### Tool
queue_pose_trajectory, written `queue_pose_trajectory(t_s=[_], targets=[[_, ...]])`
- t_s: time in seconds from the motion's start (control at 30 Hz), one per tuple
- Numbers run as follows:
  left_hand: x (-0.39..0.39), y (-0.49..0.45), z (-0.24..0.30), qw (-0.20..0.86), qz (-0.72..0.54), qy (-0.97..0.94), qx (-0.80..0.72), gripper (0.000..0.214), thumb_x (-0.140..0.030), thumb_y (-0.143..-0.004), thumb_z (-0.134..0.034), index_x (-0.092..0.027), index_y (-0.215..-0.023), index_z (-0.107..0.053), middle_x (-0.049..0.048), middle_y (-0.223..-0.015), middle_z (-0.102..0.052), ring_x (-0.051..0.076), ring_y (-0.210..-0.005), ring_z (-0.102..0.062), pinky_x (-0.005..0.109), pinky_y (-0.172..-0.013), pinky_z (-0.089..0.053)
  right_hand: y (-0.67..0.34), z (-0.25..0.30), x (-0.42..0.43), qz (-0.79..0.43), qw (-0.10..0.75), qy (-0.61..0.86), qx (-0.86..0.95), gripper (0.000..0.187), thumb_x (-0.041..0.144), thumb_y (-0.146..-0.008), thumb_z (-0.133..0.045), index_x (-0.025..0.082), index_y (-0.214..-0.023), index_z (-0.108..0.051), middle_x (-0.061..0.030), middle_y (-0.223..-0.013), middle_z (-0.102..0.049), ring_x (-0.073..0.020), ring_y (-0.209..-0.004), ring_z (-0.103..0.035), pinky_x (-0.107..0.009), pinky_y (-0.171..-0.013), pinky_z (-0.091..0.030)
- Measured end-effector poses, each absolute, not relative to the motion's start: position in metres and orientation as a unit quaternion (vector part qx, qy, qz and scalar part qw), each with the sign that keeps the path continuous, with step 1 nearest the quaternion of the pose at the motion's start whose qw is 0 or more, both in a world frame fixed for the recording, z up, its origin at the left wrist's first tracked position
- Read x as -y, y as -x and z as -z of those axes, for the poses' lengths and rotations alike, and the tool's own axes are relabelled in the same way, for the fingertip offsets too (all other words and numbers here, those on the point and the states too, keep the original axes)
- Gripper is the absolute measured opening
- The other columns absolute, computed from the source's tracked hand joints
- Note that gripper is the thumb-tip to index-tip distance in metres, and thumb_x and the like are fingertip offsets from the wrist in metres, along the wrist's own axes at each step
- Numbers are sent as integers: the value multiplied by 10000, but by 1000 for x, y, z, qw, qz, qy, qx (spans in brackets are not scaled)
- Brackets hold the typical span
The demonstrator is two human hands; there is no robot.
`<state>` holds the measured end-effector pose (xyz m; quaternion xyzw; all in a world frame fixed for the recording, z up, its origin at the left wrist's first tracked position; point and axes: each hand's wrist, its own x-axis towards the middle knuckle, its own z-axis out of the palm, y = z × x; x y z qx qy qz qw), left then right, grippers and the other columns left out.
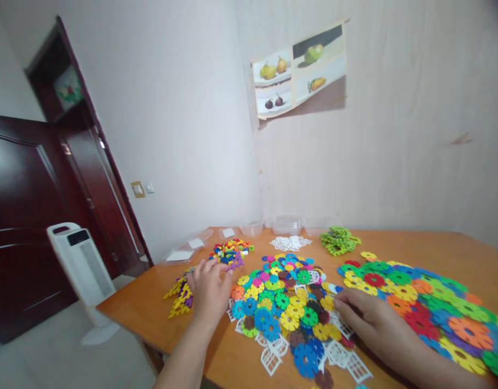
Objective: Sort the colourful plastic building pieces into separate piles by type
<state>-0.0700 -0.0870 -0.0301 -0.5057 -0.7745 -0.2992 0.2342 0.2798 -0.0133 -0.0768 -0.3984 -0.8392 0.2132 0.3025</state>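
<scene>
My left hand (pixel 211 286) is over the table's left side, fingers apart and thumb out, holding nothing I can see. Beside it lie yellow and purple toothed building pieces (pixel 179 302) and a purple piece (pixel 234 262). My right hand (pixel 364 313) is at the right edge of a pile of small flower-shaped discs (pixel 281 297) in many colours. Its thumb and fingers are curled close together; whatever is between them is hidden. White lattice window pieces (pixel 338 354) lie among the discs, some close beneath this hand.
Larger flower discs (pixel 419 321) spread across the right side. Behind are green pieces (pixel 340 240), white pieces (pixel 290 243) and small coloured bricks (pixel 231 249). Clear plastic containers (pixel 287 224) stand by the wall; lids (pixel 179 255) lie left. A white tower appliance (pixel 84 270) stands on the floor.
</scene>
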Motion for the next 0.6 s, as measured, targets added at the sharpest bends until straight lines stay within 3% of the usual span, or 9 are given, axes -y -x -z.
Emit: queue_pose_trajectory(t_s=[0.27,0.6], targets=[[125,127,36,270,237,377,854,293,-381,-904,-476,-266,-982,-734,89,-1329,-580,366,-1342,-338,709,-1059,-144,-281,82,9,-220,294,394,843,329,473,-948,-414,244,-803,-600,-33,-777,-674,-197,-717,-613,-281,-640,-464],[129,132,51,264,207,322,886,303,-371,-899,-466,-266,-983,-737,84,-1341,-576,371,-1348,-334,725,-1054,-183,-282,86,8,-218,300,394,841,342,484,-947,-408,242,-817,-612,-32,-778,-675,-197,-723,-613,-272,-633,-459]])
